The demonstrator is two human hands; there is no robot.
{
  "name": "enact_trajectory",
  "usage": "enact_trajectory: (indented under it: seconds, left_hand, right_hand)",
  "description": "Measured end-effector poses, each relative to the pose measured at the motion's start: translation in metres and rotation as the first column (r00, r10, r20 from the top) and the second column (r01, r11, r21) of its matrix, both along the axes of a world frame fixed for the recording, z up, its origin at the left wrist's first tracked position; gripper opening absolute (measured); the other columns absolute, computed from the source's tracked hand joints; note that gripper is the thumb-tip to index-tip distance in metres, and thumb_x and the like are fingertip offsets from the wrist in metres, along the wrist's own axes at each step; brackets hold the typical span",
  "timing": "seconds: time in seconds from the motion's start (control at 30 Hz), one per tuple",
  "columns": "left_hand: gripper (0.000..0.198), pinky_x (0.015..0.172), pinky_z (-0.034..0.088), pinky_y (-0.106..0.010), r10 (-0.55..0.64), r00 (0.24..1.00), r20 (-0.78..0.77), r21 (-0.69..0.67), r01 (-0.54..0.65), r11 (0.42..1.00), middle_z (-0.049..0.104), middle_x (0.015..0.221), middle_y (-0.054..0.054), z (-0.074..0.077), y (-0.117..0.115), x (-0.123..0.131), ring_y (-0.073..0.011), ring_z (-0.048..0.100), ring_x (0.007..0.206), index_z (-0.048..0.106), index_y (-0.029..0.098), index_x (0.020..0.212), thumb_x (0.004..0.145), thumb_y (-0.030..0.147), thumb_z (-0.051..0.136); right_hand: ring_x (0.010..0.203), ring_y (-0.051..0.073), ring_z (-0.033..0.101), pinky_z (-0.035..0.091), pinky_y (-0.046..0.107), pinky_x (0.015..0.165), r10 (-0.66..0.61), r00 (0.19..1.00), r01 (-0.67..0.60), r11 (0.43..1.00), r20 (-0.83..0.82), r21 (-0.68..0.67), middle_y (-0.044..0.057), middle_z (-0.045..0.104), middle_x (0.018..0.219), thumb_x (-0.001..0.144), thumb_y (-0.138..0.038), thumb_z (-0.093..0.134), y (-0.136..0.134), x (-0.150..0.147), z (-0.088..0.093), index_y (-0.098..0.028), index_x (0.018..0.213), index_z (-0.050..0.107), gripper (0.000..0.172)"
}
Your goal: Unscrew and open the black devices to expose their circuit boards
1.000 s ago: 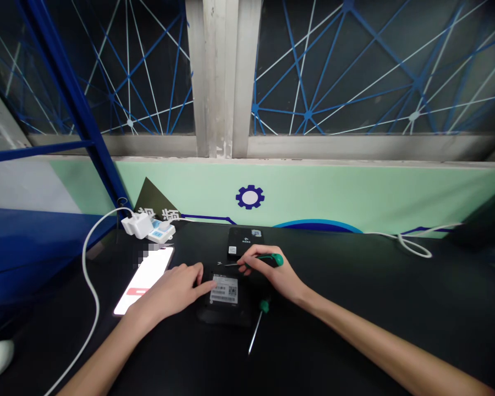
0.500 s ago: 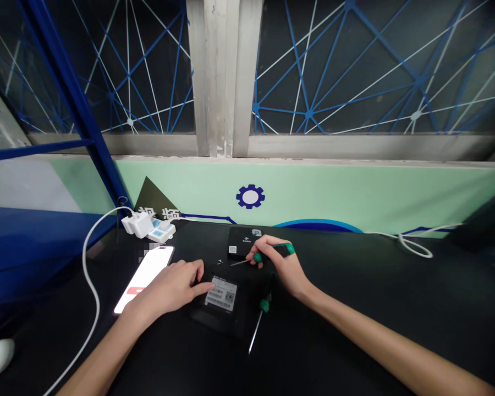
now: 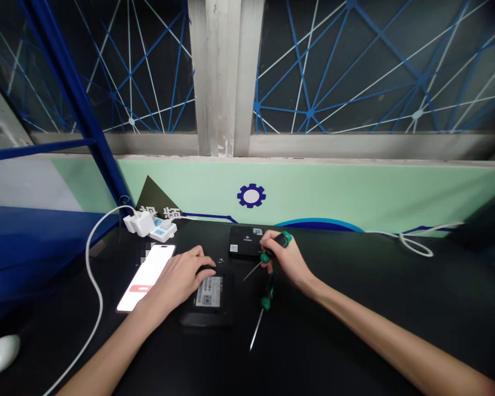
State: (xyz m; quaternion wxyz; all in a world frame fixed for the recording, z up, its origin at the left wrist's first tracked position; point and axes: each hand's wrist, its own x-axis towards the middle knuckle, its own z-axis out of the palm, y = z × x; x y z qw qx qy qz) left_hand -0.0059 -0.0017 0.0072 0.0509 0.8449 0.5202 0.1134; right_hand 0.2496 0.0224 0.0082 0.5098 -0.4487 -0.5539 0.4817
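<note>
While the right hand [image 3: 289, 259] curls closed around a green-black screwdriver [image 3: 268, 257], the left hand [image 3: 185, 273], half-open, touches a labelled black device [image 3: 209, 292]

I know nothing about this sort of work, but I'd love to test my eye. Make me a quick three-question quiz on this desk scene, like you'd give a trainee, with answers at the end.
1. What is the right hand holding?
2. True or false: the black device with the white label is closer to the left hand than to the right hand.
3. Fill in the colour: on the phone, the screen is mostly ____, with a reddish patch.

Key:
1. A green-and-black screwdriver.
2. True.
3. White.
</note>
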Motion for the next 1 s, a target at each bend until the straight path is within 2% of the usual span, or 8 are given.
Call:
enact_trajectory:
  seconds: [0.1,0.2,0.3,0.43,0.53,0.67,0.87,1.0]
  left_hand:
    - [0.029,0.056,0.037,-0.025,0.1,0.994,-0.053,0.069,-0.096,0.993,0.062,0.096,-0.001,-0.002,0.0,0.004,-0.0164,0.063,0.07,0.071,0.025,0.1,0.098,0.045,0.049]
    - [0.031,0.054,0.034,-0.026,0.171,0.983,-0.072,0.107,-0.163,0.981,0.062,0.094,-0.001,-0.003,0.0,0.007,-0.0161,0.062,0.066,0.069,0.023,0.097,0.096,0.049,0.052]
    - [0.032,0.053,0.033,-0.025,0.188,0.979,-0.071,0.119,-0.179,0.977,0.062,0.094,-0.001,-0.007,0.0,0.009,-0.0163,0.063,0.066,0.068,0.023,0.095,0.097,0.05,0.051]
    - [0.033,0.051,0.032,-0.025,0.157,0.984,-0.086,0.136,-0.144,0.98,0.061,0.097,-0.002,-0.015,0.002,0.012,-0.0155,0.062,0.064,0.065,0.022,0.101,0.101,0.046,0.043]
    - [0.034,0.05,0.031,-0.025,0.156,0.982,-0.108,0.15,-0.139,0.979,0.059,0.095,-0.003,-0.018,0.002,0.014,-0.0148,0.061,0.061,0.064,0.021,0.1,0.103,0.041,0.036]
    - [0.032,0.05,0.03,-0.025,0.167,0.98,-0.112,0.168,-0.147,0.975,0.058,0.092,-0.002,-0.017,0.002,0.015,-0.0149,0.062,0.062,0.063,0.022,0.097,0.103,0.035,0.035]
    - [0.032,0.05,0.03,-0.026,0.193,0.98,-0.053,0.181,-0.18,0.967,0.059,0.095,-0.002,-0.017,-0.003,0.015,-0.0151,0.063,0.066,0.06,0.023,0.1,0.103,0.032,0.031]
    - [0.028,0.05,0.03,-0.027,0.189,0.98,-0.059,0.165,-0.177,0.97,0.058,0.094,-0.002,-0.016,-0.008,0.018,-0.0144,0.061,0.062,0.059,0.022,0.099,0.102,0.033,0.033]
  right_hand:
    - [0.037,0.014,0.051,0.038,0.023,0.035,-0.052,0.989,0.052,0.999,0.142,0.004,-0.005,0.05,0.046,0.076,-0.047,0.068,0.0,-0.002,-0.001,-0.021,0.067,0.049,0.033]
    - [0.045,0.012,0.046,0.036,0.024,0.043,-0.17,0.94,0.126,0.979,0.297,0.163,-0.006,0.047,0.051,0.076,-0.05,0.071,0.002,-0.002,-0.005,-0.022,0.065,0.048,0.038]
    - [0.054,0.013,0.046,0.037,0.025,0.053,-0.25,0.873,0.138,0.951,0.42,0.278,-0.004,0.049,0.06,0.077,-0.05,0.071,0.002,-0.002,-0.009,-0.021,0.066,0.048,0.038]
    - [0.056,0.015,0.048,0.037,0.028,0.06,-0.247,0.768,0.069,0.949,0.591,0.307,-0.003,0.053,0.06,0.086,-0.05,0.06,-0.002,-0.004,-0.013,-0.022,0.069,0.049,0.035]
    - [0.06,0.017,0.052,0.038,0.031,0.072,-0.261,0.661,-0.029,0.928,0.704,0.371,-0.002,0.057,0.062,0.092,-0.044,0.052,-0.006,-0.007,-0.015,-0.022,0.072,0.05,0.031]
    - [0.067,0.019,0.055,0.034,0.034,0.076,-0.289,0.52,-0.137,0.9,0.804,0.413,0.0,0.061,0.065,0.09,-0.04,0.056,-0.009,-0.009,-0.017,-0.021,0.073,0.054,0.026]
    - [0.076,0.022,0.056,0.032,0.034,0.075,-0.288,0.443,-0.206,0.889,0.849,0.409,0.004,0.067,0.077,0.086,-0.04,0.061,-0.011,-0.008,-0.018,-0.021,0.08,0.061,0.02]
    - [0.078,0.022,0.054,0.035,0.034,0.073,-0.315,0.401,-0.249,0.866,0.86,0.433,0.005,0.064,0.078,0.086,-0.037,0.061,-0.013,-0.008,-0.023,-0.021,0.081,0.061,0.018]
